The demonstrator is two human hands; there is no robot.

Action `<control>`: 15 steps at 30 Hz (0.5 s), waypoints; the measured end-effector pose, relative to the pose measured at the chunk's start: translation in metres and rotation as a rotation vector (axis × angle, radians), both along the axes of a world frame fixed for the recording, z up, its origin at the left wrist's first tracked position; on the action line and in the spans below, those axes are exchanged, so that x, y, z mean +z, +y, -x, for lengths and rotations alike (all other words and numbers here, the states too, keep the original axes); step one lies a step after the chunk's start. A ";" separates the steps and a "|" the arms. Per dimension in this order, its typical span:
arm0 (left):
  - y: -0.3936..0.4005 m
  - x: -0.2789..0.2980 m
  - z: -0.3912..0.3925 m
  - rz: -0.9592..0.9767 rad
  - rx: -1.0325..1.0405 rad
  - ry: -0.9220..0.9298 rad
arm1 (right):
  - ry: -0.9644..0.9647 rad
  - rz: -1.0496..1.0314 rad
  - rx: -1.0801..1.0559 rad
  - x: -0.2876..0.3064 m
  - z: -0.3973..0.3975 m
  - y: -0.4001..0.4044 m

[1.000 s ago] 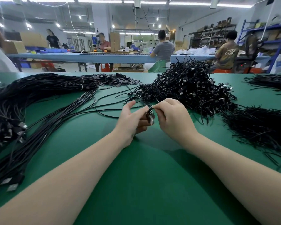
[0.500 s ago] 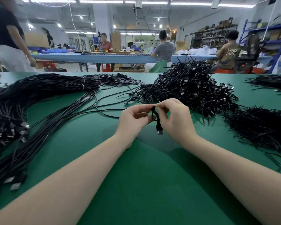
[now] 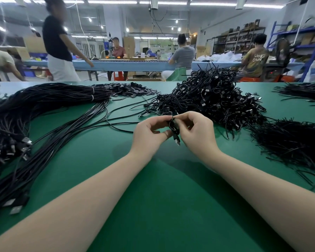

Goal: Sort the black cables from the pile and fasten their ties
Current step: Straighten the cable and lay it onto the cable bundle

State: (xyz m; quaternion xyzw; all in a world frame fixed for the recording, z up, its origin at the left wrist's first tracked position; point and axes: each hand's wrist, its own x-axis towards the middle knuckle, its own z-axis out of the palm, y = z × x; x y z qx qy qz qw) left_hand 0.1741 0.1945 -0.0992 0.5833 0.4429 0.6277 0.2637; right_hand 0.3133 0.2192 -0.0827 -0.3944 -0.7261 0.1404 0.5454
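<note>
Both hands now pinch the short coiled black cable (image 3: 174, 127), left hand (image 3: 149, 132) and right hand (image 3: 195, 131) lifting it upright over the green bench's (image 3: 153, 206) middle, plug dangling, tie seemingly being fastened.

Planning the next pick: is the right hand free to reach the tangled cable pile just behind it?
Probably not yet. The right hand pinches the small coiled cable, shared with the left hand. The tangled pile lies just beyond on the green table, nothing between.
</note>
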 end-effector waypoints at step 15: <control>-0.003 0.023 -0.001 0.433 -0.242 -0.603 | -0.390 -0.581 -0.053 0.004 -0.007 0.000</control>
